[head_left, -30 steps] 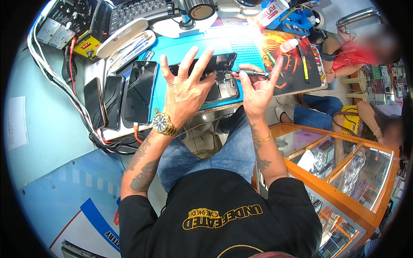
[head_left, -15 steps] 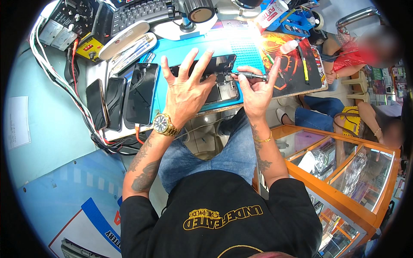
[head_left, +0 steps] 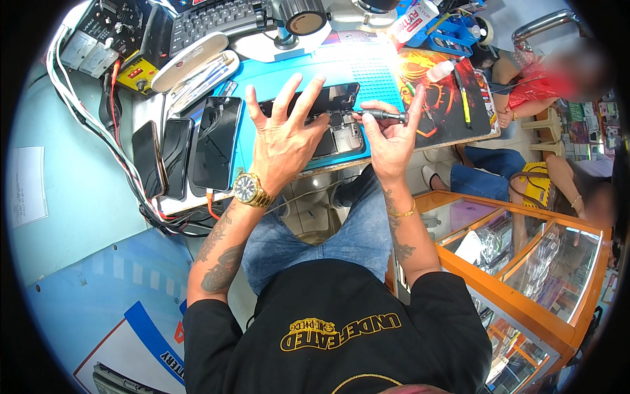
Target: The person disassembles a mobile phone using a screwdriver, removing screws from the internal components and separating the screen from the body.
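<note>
An opened smartphone (head_left: 348, 139) lies on a blue work mat (head_left: 246, 82), its inner parts showing. Its dark panel (head_left: 344, 96) is lifted along the far side. My left hand (head_left: 283, 141) spreads its fingers over the left part of the phone and panel, the thumb reaching in to the inner parts. Between the thumb and fingers of my right hand (head_left: 394, 141) is a small dark screwdriver (head_left: 386, 115), held nearly level. Its tip points left to the phone's inside; whether it touches a screw is too small to tell.
Several dark phones (head_left: 215, 144) lie left of the mat, near an open case of tools (head_left: 203, 72) and bundled cables (head_left: 85, 118). A microscope stand (head_left: 285, 39) and keyboard (head_left: 210, 26) stand behind. A small bottle (head_left: 441, 71) and a yellow pen (head_left: 467, 117) lie right. People sit beyond a glass showcase (head_left: 512, 243).
Both hands stay almost in place. The screwdriver has turned or shifted very slightly in my right fingers.
</note>
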{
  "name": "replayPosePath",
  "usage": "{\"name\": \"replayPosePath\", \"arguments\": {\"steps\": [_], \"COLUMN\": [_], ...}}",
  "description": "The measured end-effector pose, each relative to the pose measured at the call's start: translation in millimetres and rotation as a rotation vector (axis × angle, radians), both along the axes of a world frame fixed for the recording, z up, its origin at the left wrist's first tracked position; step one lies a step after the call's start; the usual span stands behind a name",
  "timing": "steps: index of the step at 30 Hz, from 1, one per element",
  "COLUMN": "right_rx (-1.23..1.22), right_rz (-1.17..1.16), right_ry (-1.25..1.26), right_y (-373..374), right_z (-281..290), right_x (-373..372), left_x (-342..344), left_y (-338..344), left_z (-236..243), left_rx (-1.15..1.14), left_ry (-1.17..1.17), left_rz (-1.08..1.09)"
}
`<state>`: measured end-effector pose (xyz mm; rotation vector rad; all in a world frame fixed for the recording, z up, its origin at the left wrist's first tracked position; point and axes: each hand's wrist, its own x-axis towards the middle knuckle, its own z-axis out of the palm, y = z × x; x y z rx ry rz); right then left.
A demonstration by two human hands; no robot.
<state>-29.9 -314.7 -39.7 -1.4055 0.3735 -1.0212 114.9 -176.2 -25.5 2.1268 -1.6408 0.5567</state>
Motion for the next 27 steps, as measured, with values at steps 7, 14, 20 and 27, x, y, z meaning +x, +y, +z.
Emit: {"name": "replayPosePath", "arguments": {"steps": [7,14,20,27], "right_rx": [-0.023,-0.038,-0.273,-0.662], "right_rz": [0.017,0.022,-0.087,-0.074], "right_ry": [0.036,0.064,0.259,0.410], "right_y": [0,-1,-2,-14], "right_z": [0,2,18,45], "right_x": [-2,-1,1,4], "left_x": [1,1,0,0], "left_y": [-1,0,-2,-1], "left_z": [0,2,0,-1], "left_rx": [-0.008,-0.017,-0.026,-0.042], "left_ry": [-0.008,-0.002,-0.017,-0.035], "left_rz": [-0.004,-0.006,-0.005,0.003]}}
